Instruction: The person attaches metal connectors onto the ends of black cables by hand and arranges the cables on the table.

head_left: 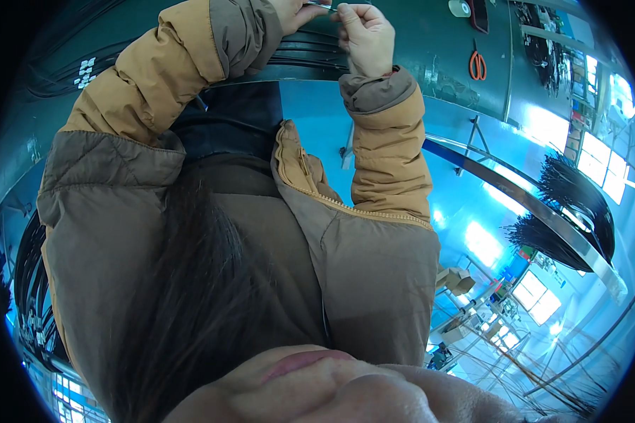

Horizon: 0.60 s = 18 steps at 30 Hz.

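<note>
At the top edge, over a dark green table (430, 35), my two hands are close together. Part of my left hand (289, 15) is cut off by the edge of the view; its thumb and finger pinch a thin, shiny piece (319, 5) whose kind I cannot make out. The fingers of my right hand (368, 39) are curled and closed at that piece's other end. Several black cables (307, 53) lie on the table below and between the hands. Further left, more black cables (49, 81) lie beside small white connectors (86, 72).
Orange-handled scissors (478, 65) lie on the table to the right. Beyond them are a pale roll (459, 8) and a dark object with a reddish edge (479, 17). Black cable bundles (543, 60) lie farther right; others (578, 204) hang by a metal rail (529, 201).
</note>
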Available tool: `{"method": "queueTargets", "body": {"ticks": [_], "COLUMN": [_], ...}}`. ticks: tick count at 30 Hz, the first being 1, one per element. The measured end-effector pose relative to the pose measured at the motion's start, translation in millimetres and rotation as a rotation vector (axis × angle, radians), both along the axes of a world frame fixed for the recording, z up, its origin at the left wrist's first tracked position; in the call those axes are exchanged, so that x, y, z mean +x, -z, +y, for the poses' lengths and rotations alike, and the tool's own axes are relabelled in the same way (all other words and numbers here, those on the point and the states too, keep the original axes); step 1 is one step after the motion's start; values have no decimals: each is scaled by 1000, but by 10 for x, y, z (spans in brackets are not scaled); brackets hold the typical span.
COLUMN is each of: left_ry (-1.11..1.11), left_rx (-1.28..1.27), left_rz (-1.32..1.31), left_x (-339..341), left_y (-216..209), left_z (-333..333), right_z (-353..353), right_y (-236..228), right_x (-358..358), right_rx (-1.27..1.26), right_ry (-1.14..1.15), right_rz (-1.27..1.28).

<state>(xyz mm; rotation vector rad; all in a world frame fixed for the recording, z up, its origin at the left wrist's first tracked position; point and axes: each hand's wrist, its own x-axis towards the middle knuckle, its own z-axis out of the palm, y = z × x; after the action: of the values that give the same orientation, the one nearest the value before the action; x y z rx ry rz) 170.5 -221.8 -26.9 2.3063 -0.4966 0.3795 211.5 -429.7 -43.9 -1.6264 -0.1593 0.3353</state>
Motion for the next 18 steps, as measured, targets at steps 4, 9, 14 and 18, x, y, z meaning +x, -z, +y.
{"method": "queueTargets", "body": {"ticks": [4, 9, 14, 18], "left_ry": [-7, -74, 7, 26], "left_rx": [35, 27, -184, -249], "left_rz": [30, 87, 552, 472], "left_x": [8, -31, 67, 187], "left_y": [47, 1, -184, 18], "left_z": [249, 467, 93, -22], "right_z": [-228, -182, 81, 2], "right_y": [179, 40, -277, -353], "right_x": [220, 210, 6, -97], "right_rx": [-278, -99, -2, -63], "right_ry": [-106, -77, -200, -164], "right_rz": [-568, -310, -318, -333]}}
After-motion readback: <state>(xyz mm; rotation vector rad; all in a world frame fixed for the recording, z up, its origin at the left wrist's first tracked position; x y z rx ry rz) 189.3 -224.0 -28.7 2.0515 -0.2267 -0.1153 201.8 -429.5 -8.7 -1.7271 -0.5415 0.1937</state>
